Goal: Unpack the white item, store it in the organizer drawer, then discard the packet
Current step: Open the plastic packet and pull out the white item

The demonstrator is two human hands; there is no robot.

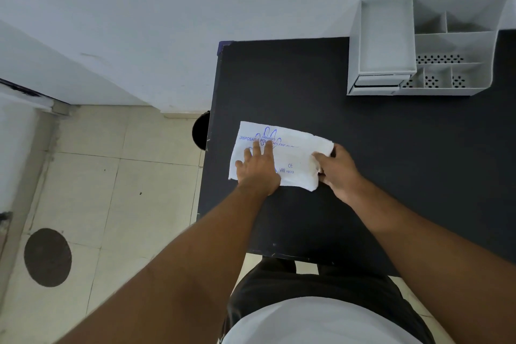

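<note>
Pressing spread fingers flat, the left hand pins the white blue-printed plastic packet on the black table while the right hand pinches its right end.

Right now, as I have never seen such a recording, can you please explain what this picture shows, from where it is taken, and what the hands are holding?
There is no machine, only a person. The one picture comes from a camera worn on the head, looking down. On the black table lies a white plastic packet with blue print. The left hand presses it flat, fingers spread. The right hand has a grip on the packet's right end. At the far right stands a grey plastic desk organizer, its small drawer shut or nearly shut.
</note>
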